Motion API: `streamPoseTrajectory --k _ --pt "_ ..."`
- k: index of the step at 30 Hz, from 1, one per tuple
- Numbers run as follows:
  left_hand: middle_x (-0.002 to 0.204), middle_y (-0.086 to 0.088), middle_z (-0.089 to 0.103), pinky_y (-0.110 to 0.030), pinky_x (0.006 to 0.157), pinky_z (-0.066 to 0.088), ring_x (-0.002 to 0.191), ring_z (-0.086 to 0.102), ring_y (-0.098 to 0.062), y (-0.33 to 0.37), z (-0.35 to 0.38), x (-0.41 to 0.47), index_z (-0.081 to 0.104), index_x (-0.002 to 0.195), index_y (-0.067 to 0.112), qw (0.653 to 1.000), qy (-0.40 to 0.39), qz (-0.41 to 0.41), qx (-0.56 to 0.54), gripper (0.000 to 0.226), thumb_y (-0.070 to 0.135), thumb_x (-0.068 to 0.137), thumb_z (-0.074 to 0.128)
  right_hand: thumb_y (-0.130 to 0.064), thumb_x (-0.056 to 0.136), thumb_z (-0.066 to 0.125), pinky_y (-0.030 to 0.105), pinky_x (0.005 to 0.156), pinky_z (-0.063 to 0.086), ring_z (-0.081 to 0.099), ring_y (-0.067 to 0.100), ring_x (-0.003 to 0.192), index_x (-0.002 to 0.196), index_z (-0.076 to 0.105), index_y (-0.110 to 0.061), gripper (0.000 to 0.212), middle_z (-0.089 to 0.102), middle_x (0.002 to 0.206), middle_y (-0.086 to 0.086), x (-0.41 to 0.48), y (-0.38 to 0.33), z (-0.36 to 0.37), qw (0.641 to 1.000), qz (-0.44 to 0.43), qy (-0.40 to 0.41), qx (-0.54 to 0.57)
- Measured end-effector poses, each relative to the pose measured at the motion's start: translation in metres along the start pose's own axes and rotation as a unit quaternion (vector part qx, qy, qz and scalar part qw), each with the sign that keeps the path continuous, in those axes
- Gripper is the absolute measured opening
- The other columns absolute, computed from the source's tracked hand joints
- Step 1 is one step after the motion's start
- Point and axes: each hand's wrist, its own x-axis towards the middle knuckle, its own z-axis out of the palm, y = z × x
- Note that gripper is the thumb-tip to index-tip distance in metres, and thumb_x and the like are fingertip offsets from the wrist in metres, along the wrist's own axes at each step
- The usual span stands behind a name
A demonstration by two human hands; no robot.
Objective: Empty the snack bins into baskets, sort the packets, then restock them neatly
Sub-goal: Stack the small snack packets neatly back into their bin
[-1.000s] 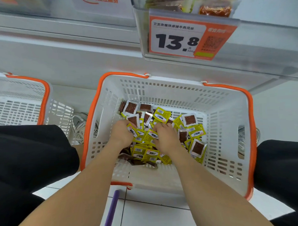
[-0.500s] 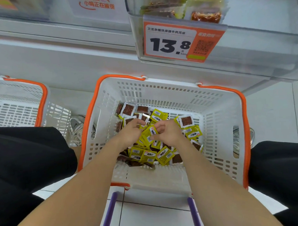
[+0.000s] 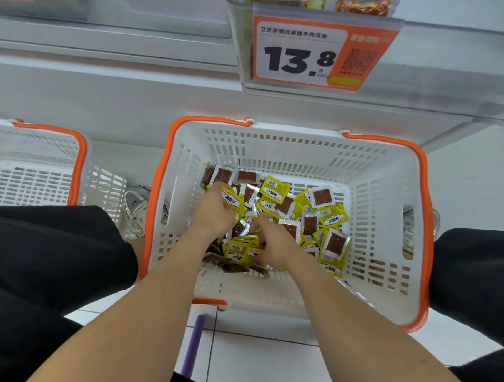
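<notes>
Packets (image 3: 274,190): small flat sachets, some yellow, some clear with a brown snack inside, in a loose heap on the bottom of the middle basket (image 3: 301,151).
Left hand (image 3: 214,212): the fingers are curled around a few yellow packets at the far-left side of the heap and it seems to hold them.
Right hand (image 3: 273,244): the fingers are bent downward and pinch the edge of a small stack of yellow packets, close to the near wall.
Handling: probably very light, thin and soft, with smooth film that slips. A stack can slide apart, so it is better to press the flat faces between thumb and fingers.
Direction: the packets point in every direction and have no common long axis. Only the stack at the right hand looks roughly aligned.
Around: a second basket (image 3: 80,158) stands apart on the left, and a price tag (image 3: 302,58) hangs above.
</notes>
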Motion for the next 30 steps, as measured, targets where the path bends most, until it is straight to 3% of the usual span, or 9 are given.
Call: streamPoseTrajectory --k 4,9,13,16,18,20,23,27,30 --pt "0.095 0.0 0.064 -0.027 0.061 0.048 0.079 0.06 -0.018 -0.002 0.0 0.002 0.055 0.127 0.017 1.0 0.018 0.002 -0.014 0.048 -0.011 0.089 0.049 -0.003 0.079 0.08 0.044 0.072 0.054 0.06 0.028 0.091 0.118 0.05 -0.035 0.059 0.038 0.127 -0.001 -0.003 -0.008 0.013 0.994 -0.06 0.049 -0.078" --pt "0.104 -0.002 0.066 -0.031 0.074 0.052 0.094 0.063 -0.023 -0.006 0.001 0.002 0.058 0.125 0.016 1.0 0.016 0.004 -0.021 0.046 -0.012 0.089 0.051 -0.01 0.082 0.081 0.044 0.072 0.056 0.061 0.029 0.088 0.119 0.065 -0.03 0.044 0.036 0.125 -0.001 -0.002 -0.01 0.012 0.982 -0.093 0.044 -0.158" --pt "0.104 -0.005 0.065 -0.026 0.062 0.045 0.09 0.063 -0.025 -0.007 0.002 0.001 0.055 0.128 0.015 1.0 0.005 0.002 -0.008 0.047 -0.012 0.091 0.048 -0.015 0.085 0.079 0.037 0.068 0.042 0.058 0.033 0.089 0.107 0.065 -0.02 0.026 0.045 0.12 0.007 -0.005 -0.023 0.015 0.951 -0.181 0.062 -0.244" --pt "0.089 -0.001 0.061 -0.014 0.046 0.034 0.069 0.054 -0.013 -0.008 0.001 -0.001 0.051 0.127 0.018 1.0 -0.014 0.005 0.006 0.046 -0.013 0.093 0.046 -0.018 0.082 0.081 0.042 0.087 0.043 0.053 0.032 0.109 0.103 0.069 -0.021 0.024 0.055 0.111 0.006 -0.005 -0.023 0.028 0.931 -0.204 0.084 -0.289" --pt "0.086 -0.003 0.061 -0.016 0.044 0.035 0.064 0.051 -0.013 -0.007 0.0 -0.001 0.05 0.125 0.018 1.0 -0.019 0.006 0.011 0.046 -0.014 0.093 0.045 -0.02 0.084 0.079 0.044 0.095 0.042 0.05 0.031 0.116 0.109 0.069 -0.021 0.027 0.061 0.113 0.004 -0.002 -0.021 0.029 0.926 -0.186 0.093 -0.315" --pt "0.088 -0.007 0.063 -0.021 0.046 0.039 0.064 0.053 -0.015 -0.007 0.0 -0.002 0.051 0.127 0.016 1.0 -0.02 0.002 0.006 0.049 -0.015 0.091 0.046 -0.02 0.09 0.074 0.044 0.095 0.044 0.051 0.03 0.117 0.113 0.067 -0.02 0.024 0.063 0.116 0.003 -0.002 -0.021 0.022 0.947 -0.142 0.076 -0.279" --pt "0.077 -0.003 0.052 -0.023 0.047 0.034 0.061 0.047 -0.015 -0.008 0.0 -0.004 0.045 0.135 0.016 1.0 0.005 -0.005 0.001 0.056 -0.017 0.09 0.046 -0.018 0.093 0.071 0.036 0.076 0.047 0.059 0.029 0.104 0.106 0.065 -0.017 0.015 0.063 0.108 0.004 -0.001 -0.021 0.012 0.984 -0.082 0.057 -0.15" --pt "0.076 0.001 0.04 -0.026 0.051 0.03 0.059 0.044 -0.015 -0.01 -0.004 -0.01 0.033 0.145 0.027 0.998 0.038 0.039 -0.009 0.074 -0.018 0.088 0.047 -0.018 0.084 0.077 0.028 0.071 0.04 0.056 0.017 0.081 0.088 0.063 -0.025 0.016 0.055 0.078 -0.017 -0.001 -0.021 0.003 0.997 -0.031 0.058 -0.049" --pt "0.086 -0.006 0.045 -0.023 0.054 0.028 0.064 0.044 -0.015 -0.01 -0.006 -0.012 0.041 0.139 0.026 0.997 0.054 0.052 0.007 0.068 -0.018 0.088 0.045 -0.021 0.081 0.084 0.027 0.067 0.044 0.055 0.002 0.076 0.081 0.068 -0.024 0.016 0.059 0.08 -0.017 0.0 -0.016 -0.015 0.994 0.005 0.107 0.032"
